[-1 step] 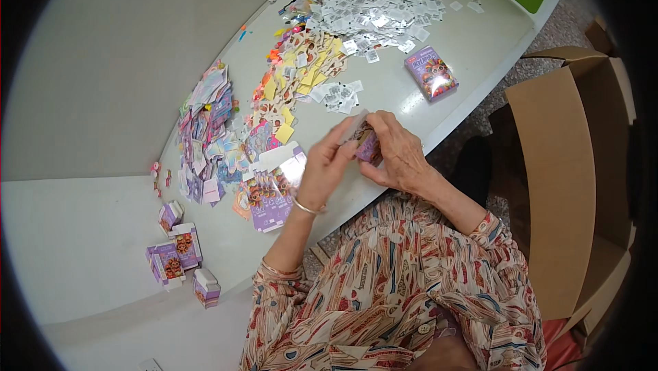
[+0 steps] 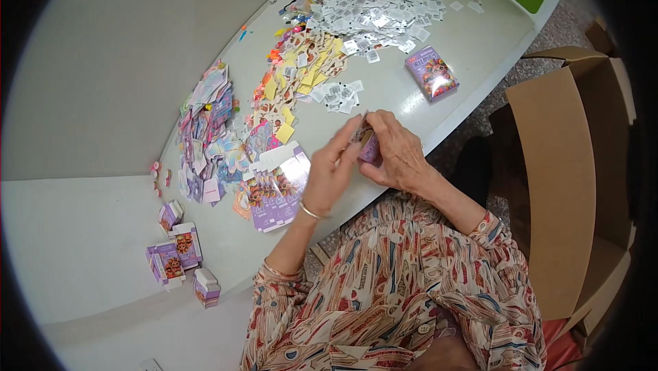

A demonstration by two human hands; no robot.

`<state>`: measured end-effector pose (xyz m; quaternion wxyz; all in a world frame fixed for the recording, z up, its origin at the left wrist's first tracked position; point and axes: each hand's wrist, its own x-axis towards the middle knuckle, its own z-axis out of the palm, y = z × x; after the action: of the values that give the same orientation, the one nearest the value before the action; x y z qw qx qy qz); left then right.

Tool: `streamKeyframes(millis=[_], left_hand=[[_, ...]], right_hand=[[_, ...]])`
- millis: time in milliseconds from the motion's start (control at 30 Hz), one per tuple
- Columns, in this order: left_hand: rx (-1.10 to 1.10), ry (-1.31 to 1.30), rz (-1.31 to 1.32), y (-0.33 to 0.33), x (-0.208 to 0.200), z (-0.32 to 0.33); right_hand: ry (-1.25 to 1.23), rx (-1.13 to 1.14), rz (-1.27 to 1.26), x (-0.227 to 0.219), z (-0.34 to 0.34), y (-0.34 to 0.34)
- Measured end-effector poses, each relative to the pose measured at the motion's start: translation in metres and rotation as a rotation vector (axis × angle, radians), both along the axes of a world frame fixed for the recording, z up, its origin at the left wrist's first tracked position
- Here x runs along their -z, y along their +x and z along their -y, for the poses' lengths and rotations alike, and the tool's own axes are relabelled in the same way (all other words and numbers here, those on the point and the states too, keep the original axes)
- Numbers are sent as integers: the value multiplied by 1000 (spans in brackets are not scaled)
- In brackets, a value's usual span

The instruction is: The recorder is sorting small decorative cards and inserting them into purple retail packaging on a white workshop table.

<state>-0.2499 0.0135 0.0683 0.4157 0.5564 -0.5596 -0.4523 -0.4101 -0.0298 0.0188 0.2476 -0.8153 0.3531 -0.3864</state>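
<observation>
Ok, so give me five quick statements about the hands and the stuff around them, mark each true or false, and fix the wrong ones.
1. The right hand holds a small box. True.
2. A bracelet circles the right wrist. False: the bracelet is on the wrist of the left hand.
3. A glossy box lies on the table beyond the right hand. True.
4. The cardboard carton stands at the person's left. False: the cardboard carton is at the right.
5. Flat purple cartons lie to the left of the left hand. True.
</observation>
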Motion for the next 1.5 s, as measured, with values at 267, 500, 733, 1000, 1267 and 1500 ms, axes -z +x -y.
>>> streamKeyframes(millis=[267, 500, 733, 1000, 1267, 1500], left_hand=[[-72, -384, 474, -16, 9, -13], [-260, -45, -225, -22, 7, 0], [-224, -249, 354, -31, 2, 0], [-268, 133, -501, -5, 13, 5], [-202, 295, -726, -2, 13, 13], [-145, 95, -366, -15, 25, 9]], right_hand=[[-52, 118, 63, 18, 3, 9], [-78, 171, 4, 13, 5, 6], [-102, 220, 37, 19, 3, 8], [-86, 232, 59, 16, 4, 4], [-120, 162, 95, 18, 4, 0], [-52, 74, 110, 19, 4, -4]])
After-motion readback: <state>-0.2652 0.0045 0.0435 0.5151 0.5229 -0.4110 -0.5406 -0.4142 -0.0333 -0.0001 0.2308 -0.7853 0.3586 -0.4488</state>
